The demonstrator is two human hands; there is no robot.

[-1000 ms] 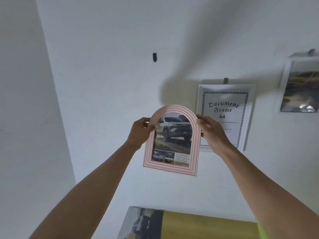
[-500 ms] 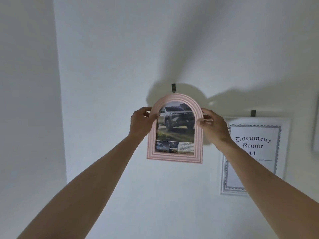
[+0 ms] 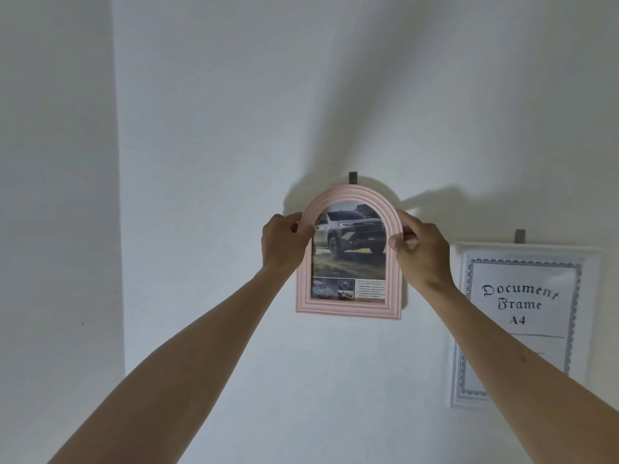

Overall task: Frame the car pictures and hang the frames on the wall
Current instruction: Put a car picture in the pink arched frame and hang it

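From the head camera, both bare arms reach up toward a white wall (image 3: pixel 207 128). Between the hands is a pink arched frame (image 3: pixel 348 311) with a car picture (image 3: pixel 350 244) inside, showing a grey off-road vehicle on grass above a strip of small photos and text. The frame stands upright against the wall, its arched top just below a small dark hook (image 3: pixel 353 177); whether it already hangs on the hook cannot be told.

The left hand (image 3: pixel 284 244) grips the left side of the arch, its thumb lying over the front of the rim and its fingers curled behind the edge. The right hand (image 3: pixel 420 252) pinches the right side of the arch, thumb on the front and fingers wrapped round the outer edge.

To the right of the pink frame, a little lower, a white frame (image 3: pixel 469 329) hangs from a second hook (image 3: pixel 520 235). It holds a sheet reading "Document Frame A4", and the right forearm crosses in front of its lower left part. On the far left the wall turns a corner (image 3: pixel 117 229).
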